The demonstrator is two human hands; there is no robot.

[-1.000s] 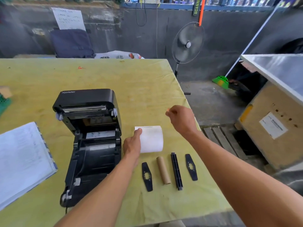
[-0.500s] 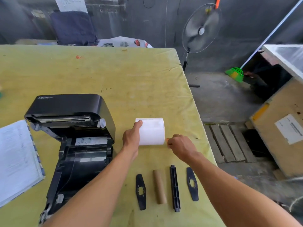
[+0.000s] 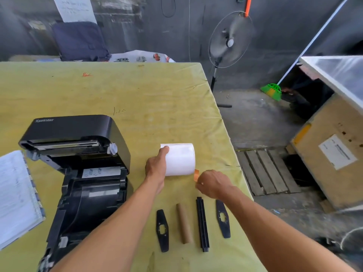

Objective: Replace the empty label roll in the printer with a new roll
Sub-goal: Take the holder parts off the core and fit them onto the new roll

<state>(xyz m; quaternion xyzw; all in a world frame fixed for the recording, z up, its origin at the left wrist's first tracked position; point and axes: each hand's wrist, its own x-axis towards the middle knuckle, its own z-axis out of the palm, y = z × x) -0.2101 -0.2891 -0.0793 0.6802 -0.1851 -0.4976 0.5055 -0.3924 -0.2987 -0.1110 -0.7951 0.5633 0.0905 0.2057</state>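
A black label printer (image 3: 78, 165) stands at the left of the table with its lid up and its roll bay bare. To its right a new white label roll (image 3: 181, 160) lies on its side. My left hand (image 3: 157, 168) grips the roll's left end, thumb on top. My right hand (image 3: 213, 183) pinches a small orange tape tab (image 3: 196, 175) at the roll's lower right edge. Nearer me lie the empty brown cardboard core (image 3: 184, 222), a black spindle bar (image 3: 202, 224) and two flat black roll guides (image 3: 162, 230) (image 3: 223, 220).
The yellow-green table (image 3: 137, 107) ends just right of my right hand, with a wooden pallet (image 3: 269, 173) on the floor beyond. A white notebook (image 3: 15, 195) lies left of the printer. A standing fan (image 3: 228, 40) and a wooden crate (image 3: 330, 154) are off the table.
My right hand came down from above the roll to its lower right edge and took hold of the orange tape tab. My left hand stayed on the roll.
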